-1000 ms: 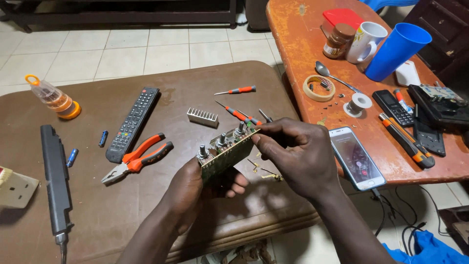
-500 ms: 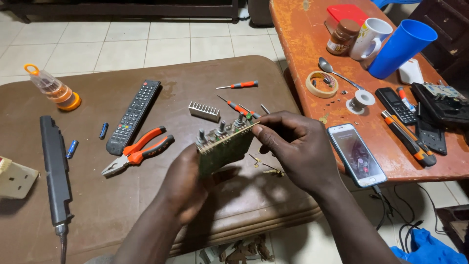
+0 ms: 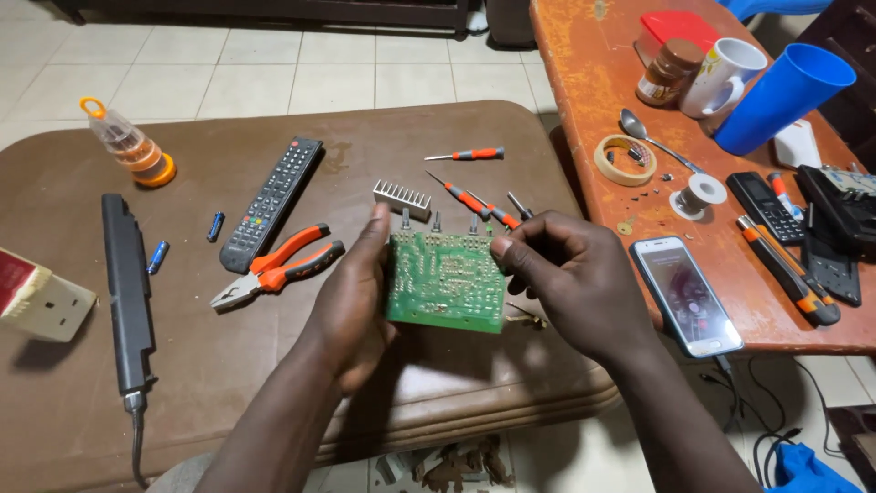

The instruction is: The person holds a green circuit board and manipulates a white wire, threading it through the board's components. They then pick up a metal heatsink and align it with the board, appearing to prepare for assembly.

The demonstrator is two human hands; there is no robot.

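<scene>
Board (image 3: 444, 278) upright btwn hands, left hand (image 3: 351, 301) gripping edge, right hand (image 3: 570, 283) pinching top

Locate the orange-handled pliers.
In the head view, the pliers lie on the brown table, left of the left hand, beside the black remote.

- You have one view only — the head camera, worn above the work and tilted steeply down and forward.
- It sits close: your forearms enter from the near edge, and the left hand (image 3: 351, 297) and right hand (image 3: 570, 283) meet around the green circuit board (image 3: 445, 278) at centre frame.
- The brown table (image 3: 228, 365) fills the left and middle, running off the near edge.
- The orange table (image 3: 602, 110) takes the right side, cut by the right and far edges.
- Far off, the view faces tiled floor (image 3: 228, 64) — no second view shares any of this.
</scene>
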